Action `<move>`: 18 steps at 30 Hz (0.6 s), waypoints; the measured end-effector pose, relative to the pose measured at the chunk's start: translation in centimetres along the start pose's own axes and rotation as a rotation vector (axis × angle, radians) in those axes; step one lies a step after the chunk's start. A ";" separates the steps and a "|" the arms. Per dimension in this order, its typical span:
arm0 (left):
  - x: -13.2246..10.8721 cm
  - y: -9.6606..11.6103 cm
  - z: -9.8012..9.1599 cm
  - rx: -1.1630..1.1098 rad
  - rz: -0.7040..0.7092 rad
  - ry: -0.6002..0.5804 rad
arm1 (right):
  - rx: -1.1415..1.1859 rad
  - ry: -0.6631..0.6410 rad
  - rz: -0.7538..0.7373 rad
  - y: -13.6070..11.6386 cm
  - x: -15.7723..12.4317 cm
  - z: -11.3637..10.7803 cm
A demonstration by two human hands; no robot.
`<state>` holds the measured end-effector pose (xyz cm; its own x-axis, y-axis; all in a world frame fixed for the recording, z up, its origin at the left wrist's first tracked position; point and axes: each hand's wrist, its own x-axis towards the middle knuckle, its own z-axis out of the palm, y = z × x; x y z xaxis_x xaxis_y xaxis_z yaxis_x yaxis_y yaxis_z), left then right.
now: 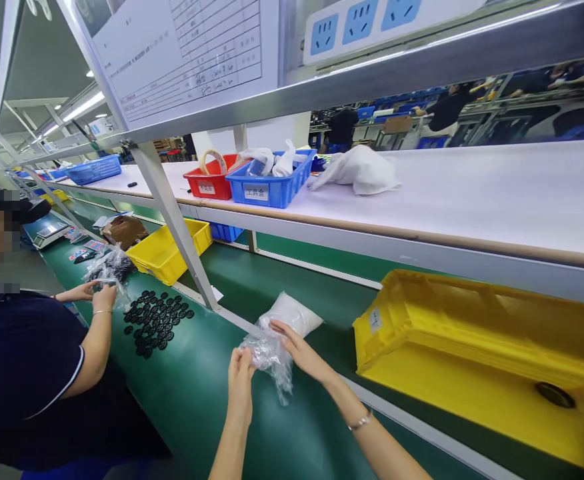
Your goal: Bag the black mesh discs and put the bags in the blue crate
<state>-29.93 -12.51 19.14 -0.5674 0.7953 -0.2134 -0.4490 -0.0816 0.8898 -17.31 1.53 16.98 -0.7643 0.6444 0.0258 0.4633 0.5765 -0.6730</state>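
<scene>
A clear plastic bag point(292, 313) with white contents lies on the green bench, its crumpled, loose end point(267, 353) toward me. My left hand point(242, 363) is closed, with fingertips pinching the left edge of that loose plastic. Across the bag's right side rests my right hand point(297, 347), its fingers stretched out and touching the film. The underside of the right fingers is partly hidden. Left of my hands, many black round parts point(157, 320) lie spread over the green bench top point(197, 380).
A large yellow bin point(422, 360) at right holds one black round part point(555, 395). Another yellow bin point(172, 250) stands beyond a metal post point(177, 227). At left, a co-worker point(22, 373) handles a plastic bag. The shelf above carries red point(209, 187) and blue point(267, 190) trays.
</scene>
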 end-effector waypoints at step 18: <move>-11.3 -10.7 12.2 0.385 0.000 -0.339 | 0.961 0.708 0.754 6.7 -21.7 -9.9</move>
<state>-10.27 -13.27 16.95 -0.2833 0.9505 -0.1277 -0.1264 0.0950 0.9874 6.83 -3.64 19.18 0.0434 0.9180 -0.3941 -0.0480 -0.3921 -0.9187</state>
